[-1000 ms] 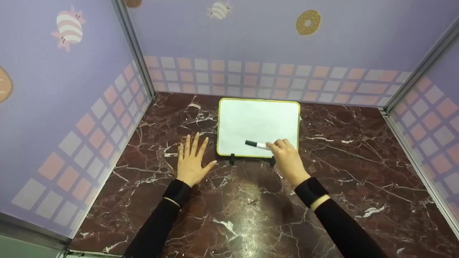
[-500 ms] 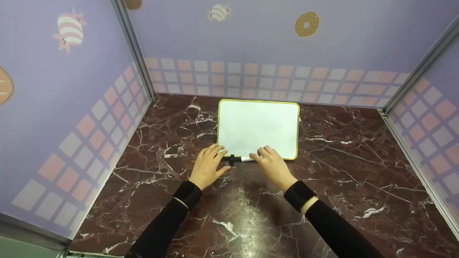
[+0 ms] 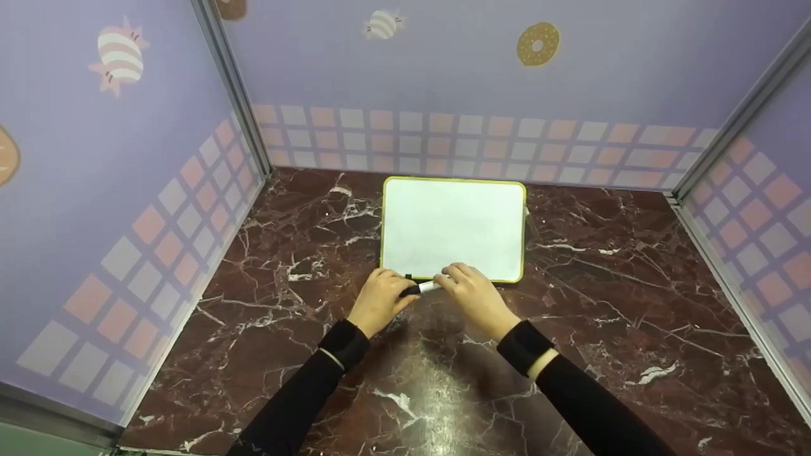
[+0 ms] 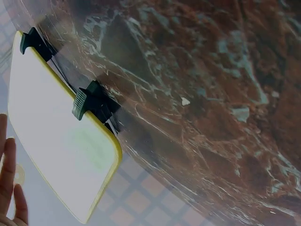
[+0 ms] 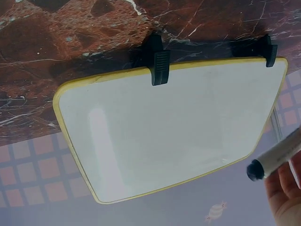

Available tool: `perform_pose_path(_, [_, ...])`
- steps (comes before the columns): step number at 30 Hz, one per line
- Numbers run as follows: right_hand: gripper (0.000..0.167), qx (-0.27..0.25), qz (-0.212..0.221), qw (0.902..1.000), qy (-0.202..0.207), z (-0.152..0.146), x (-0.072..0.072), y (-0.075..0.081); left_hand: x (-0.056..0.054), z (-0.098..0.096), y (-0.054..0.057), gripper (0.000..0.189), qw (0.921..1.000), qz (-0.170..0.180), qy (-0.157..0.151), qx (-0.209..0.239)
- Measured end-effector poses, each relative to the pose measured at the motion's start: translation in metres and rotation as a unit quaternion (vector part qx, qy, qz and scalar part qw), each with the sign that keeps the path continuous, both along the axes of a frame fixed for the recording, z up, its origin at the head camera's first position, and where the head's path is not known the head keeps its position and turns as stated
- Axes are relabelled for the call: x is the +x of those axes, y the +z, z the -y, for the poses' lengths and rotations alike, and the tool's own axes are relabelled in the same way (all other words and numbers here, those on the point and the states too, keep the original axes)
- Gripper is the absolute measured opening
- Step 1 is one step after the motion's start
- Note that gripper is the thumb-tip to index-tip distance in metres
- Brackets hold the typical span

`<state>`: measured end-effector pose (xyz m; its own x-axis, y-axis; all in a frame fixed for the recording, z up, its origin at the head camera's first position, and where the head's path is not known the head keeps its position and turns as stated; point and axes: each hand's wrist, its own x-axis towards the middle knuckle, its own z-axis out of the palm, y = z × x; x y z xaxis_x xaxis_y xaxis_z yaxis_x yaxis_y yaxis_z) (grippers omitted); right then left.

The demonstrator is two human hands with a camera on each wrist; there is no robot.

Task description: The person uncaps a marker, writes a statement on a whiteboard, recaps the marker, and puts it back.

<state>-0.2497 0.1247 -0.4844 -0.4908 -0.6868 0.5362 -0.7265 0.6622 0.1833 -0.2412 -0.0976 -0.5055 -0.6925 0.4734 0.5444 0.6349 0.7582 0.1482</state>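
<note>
A white marker (image 3: 429,287) with a black cap (image 3: 410,291) lies across the space between both hands, just in front of the whiteboard's lower edge. My right hand (image 3: 474,297) pinches its white barrel. On the cap end, the left hand (image 3: 379,301) has its thumb and fingers closed round the black part. Behind them a yellow-rimmed whiteboard (image 3: 453,228) leans back in black stand clips (image 5: 160,66). The right wrist view shows the marker's barrel (image 5: 278,154) over the fingers, dark end exposed. In the left wrist view only some fingertips (image 4: 8,169) appear beside the board.
Dark red marbled tabletop (image 3: 304,380) spreads around the board. Purple wall panels (image 3: 456,76) with a checked pink and white band enclose it at the back and sides. Both forearms wear black sleeves and wrist bands (image 3: 526,347).
The right hand has brought the marker left and down from over the board to its lower edge. My left hand has moved right from lying flat on the table and taken hold of the cap.
</note>
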Motion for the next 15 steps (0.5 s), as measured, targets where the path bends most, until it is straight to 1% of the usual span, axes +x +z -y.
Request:
perform_pose_path(4, [0.023, 0.019, 0.001, 0.9998, -0.009, 0.0, 0.002, -0.003, 0.0, -0.001, -0.001, 0.021, 0.9993, -0.028, -0.024, 0.003])
perform_pose_path(6, [0.023, 0.023, 0.001, 0.9997, -0.012, -0.001, 0.003, -0.004, 0.0, -0.001, -0.002, 0.022, 0.9989, -0.034, -0.033, 0.001])
perform_pose_path(11, [0.024, 0.014, -0.012, 0.9998, -0.009, -0.002, 0.003, -0.008, -0.004, -0.003, -0.004, 0.02, 0.9984, -0.025, -0.05, 0.01])
perform_pose_path(15, [0.023, -0.007, -0.04, 0.9992, 0.0, -0.003, 0.0, -0.013, -0.005, -0.006, 0.0, 0.017, 0.9978, 0.003, -0.06, 0.027])
